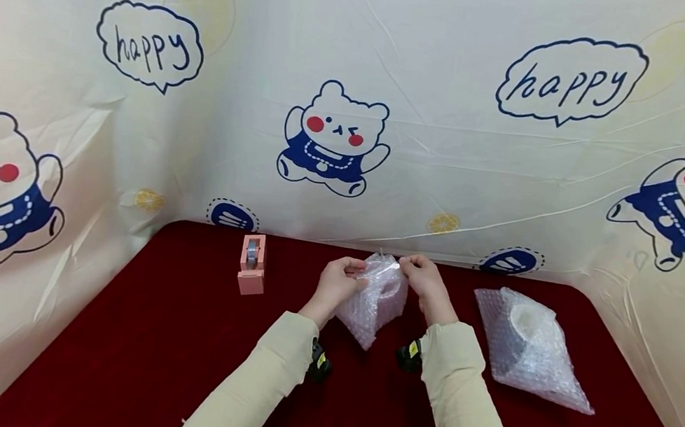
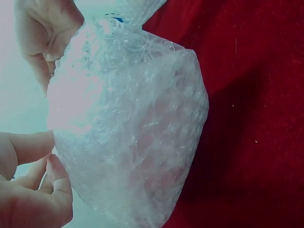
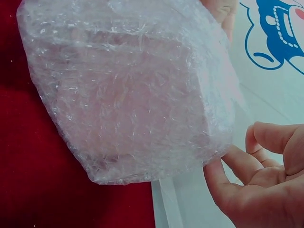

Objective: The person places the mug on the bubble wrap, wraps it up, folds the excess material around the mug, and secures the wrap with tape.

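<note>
A package in clear bubble wrap [image 1: 363, 314] is between my two hands over the dark red cloth. Something pale pink shows faintly through its wrap [image 3: 128, 99]. At its left edge, my left hand [image 1: 334, 286] holds the wrap between curled fingers and thumb; the left wrist view has this hand [image 2: 35, 190] at the lower left. My right hand [image 1: 428, 288] is at the upper right edge. Its thumb and forefinger pinch a thin, shiny strip of clear tape [image 1: 388, 269]. In the right wrist view, that hand [image 3: 259, 173] is beside the wrap.
A pink tape dispenser [image 1: 252, 267] with a roll stands at the back left of the red-covered table [image 1: 145, 332]. To the right lies another bubble-wrapped package [image 1: 530, 347], a white rounded thing inside it. A printed white curtain [image 1: 439, 147] hangs close behind.
</note>
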Demonstrator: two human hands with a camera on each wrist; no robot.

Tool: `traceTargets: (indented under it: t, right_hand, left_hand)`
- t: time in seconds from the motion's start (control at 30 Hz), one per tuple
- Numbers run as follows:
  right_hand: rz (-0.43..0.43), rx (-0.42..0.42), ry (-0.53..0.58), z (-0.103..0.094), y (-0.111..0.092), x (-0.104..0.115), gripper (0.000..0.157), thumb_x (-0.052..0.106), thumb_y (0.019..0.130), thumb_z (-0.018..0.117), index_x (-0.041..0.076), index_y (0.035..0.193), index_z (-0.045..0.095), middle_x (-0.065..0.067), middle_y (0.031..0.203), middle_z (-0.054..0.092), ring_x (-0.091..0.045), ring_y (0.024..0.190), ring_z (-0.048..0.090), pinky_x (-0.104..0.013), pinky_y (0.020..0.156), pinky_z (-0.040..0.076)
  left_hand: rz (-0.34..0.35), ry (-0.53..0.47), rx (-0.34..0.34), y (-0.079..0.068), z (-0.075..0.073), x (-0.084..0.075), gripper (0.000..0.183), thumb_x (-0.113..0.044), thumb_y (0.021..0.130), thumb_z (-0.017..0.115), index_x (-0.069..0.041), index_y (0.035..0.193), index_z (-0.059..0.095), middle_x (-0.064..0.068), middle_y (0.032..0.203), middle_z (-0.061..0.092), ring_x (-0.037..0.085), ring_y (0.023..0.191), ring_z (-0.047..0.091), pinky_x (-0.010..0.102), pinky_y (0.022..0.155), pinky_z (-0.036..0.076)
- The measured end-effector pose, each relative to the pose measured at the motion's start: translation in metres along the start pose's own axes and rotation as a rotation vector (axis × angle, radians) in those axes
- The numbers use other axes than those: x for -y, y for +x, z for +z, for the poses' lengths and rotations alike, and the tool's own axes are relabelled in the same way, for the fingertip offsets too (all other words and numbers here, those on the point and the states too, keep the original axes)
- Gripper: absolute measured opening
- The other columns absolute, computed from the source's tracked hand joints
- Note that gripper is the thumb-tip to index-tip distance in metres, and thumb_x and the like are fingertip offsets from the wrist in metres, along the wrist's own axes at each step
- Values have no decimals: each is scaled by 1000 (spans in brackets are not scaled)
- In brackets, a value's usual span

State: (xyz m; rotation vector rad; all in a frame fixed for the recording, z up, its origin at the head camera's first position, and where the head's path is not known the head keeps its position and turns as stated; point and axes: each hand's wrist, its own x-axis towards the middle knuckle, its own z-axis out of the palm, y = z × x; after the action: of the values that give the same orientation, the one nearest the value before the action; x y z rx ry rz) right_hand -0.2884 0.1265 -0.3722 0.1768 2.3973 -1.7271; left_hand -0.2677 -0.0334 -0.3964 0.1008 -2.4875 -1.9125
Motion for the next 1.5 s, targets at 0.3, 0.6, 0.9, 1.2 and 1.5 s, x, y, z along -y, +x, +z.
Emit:
traceTargets:
  t: [0.3,0.6,0.9,1.2,1.5]
  right_hand:
    - [24,-1,30,-1,0,-1,24,23,102,41,1,110,48,-13,120,46,-26,116,40,-43,98,34]
    - [35,2,46,0,0,0,25,23,102,41,2,113,49,-14,127,46,-27,121,40,-46,102,35]
    - [20,-20,44,2,3,-1,24,21,102,42,0,110,49,-15,124,47,-25,111,42,-39,96,36]
    - [34,-44,85,3,5,-6,28,19,101,44,-2,118,51,-18,137,46,-29,124,40,-47,109,33]
    - [34,-134,138,6,9,-16,29,19,98,51,-4,115,56,-20,129,52,-28,115,47,-47,106,38]
  left_hand:
    - [4,70,55,5,-3,-8,33,6,84,57,0,116,65,16,118,67,28,112,60,24,79,49]
    - [52,187,42,11,-3,-14,24,-13,89,62,-3,110,69,13,116,68,28,109,62,37,91,51]
    - [127,224,72,11,-4,-7,24,-6,84,70,0,107,69,17,109,71,28,103,67,35,88,54]
    - [11,255,210,21,-3,-13,30,-4,87,64,1,117,64,19,116,67,28,112,63,33,93,52]
    - [-27,237,240,22,-1,-19,33,-1,87,64,2,119,64,19,116,67,27,111,62,29,91,51]
